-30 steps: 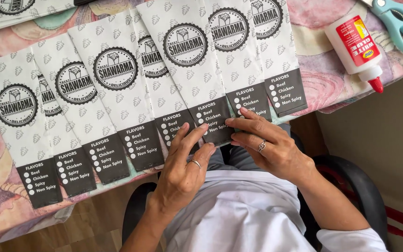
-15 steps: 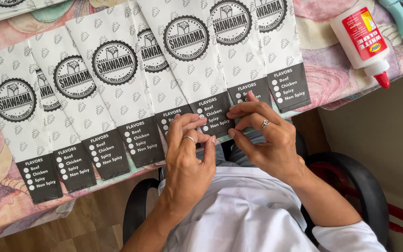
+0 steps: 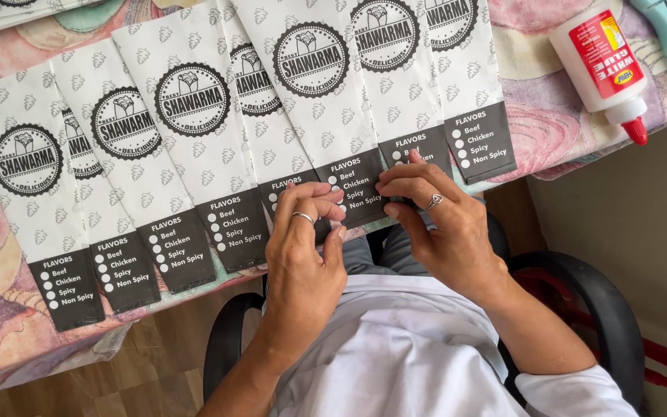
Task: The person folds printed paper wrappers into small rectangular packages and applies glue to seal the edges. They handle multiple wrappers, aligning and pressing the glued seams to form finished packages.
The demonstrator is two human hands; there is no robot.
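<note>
I'm seeing the left hand (image 3: 303, 255) and right hand (image 3: 445, 224) both pinching the black bottom flap of one paper bag (image 3: 326, 116) at frame centre, grip closed. More bags are fanning left across the counter (image 3: 550, 131); glue bottle (image 3: 600, 66) is lying upper right.

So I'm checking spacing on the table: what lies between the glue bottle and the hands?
In the head view, the rightmost paper bag lies between the glue bottle and the hands, plus a strip of patterned tablecloth.

White paper sleeves (image 3: 194, 154) with black emblems and black ends, pastel floral tablecloth (image 3: 557, 123), white red-capped glue bottle (image 3: 600, 66)
</note>
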